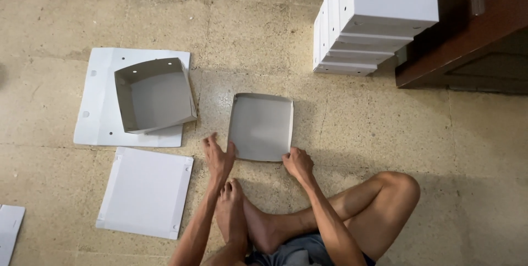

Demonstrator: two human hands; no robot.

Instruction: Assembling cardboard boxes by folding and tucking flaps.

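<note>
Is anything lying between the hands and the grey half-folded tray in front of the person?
Nothing visible. The left hand and right hand already touch the near corners of the half-folded tray; only bare floor surrounds it.

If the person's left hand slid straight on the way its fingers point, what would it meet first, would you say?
The left hand points up and slightly left beside the half-folded grey tray; bare floor comes first, then probably the folded open box.

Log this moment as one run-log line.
left hand: touching tray near corner | right hand: touching other near corner | tray: flat on floor | folded box: left, untouched
</note>
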